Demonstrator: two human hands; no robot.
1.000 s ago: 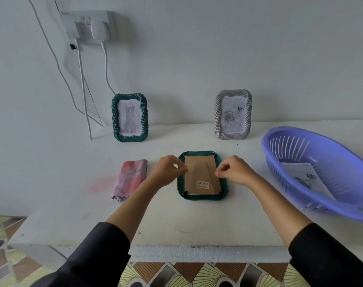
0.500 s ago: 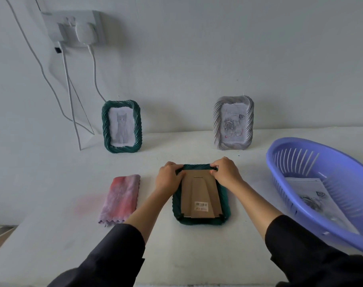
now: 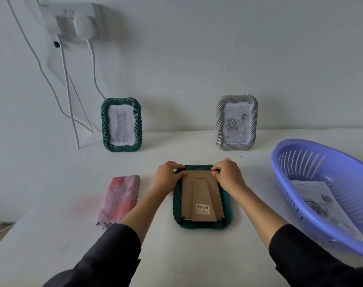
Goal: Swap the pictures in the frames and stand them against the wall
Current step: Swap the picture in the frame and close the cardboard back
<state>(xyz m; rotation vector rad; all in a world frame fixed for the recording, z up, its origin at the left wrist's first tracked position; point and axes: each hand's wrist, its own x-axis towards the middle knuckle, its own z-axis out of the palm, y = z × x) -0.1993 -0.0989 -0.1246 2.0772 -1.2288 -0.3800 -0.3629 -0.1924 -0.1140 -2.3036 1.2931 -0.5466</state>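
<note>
- Nearest the camera, two dark sleeves reach forward over the white table [image 3: 52, 183]
- At the centre lies the face-down green frame [image 3: 227, 204], flat on the table, its cardboard backing [image 3: 201, 191] upward with a barcode sticker near the 6 o'clock edge
- left hand [image 3: 167, 176] grips the frame's 11 o'clock corner: fingers curled over the far rim, thumb tip pressed on the backing's corner
- right hand [image 3: 228, 175] grips the 1 o'clock corner the same way, fingers curled over the rim and thumb on the backing
- At 9 o'clock of this frame, well apart, a folded pink and purple cloth [image 3: 118, 198] lies flat
- At 3 o'clock sits a purple slotted basket [image 3: 296, 164], with a printed sheet [image 3: 313, 195] inside showing a rose
- Farther off at 11 o'clock, the cat frame [image 3: 138, 129], green, stands upright against the wall [image 3: 197, 59]
- At 1 o'clock the grey frame [image 3: 253, 123] stands against the same wall, holding a rose picture
- Highest, at 10 o'clock, a wall socket [image 3: 72, 17] carries a white plug [image 3: 85, 25], and white cables [image 3: 68, 100] hang down to the table
</note>
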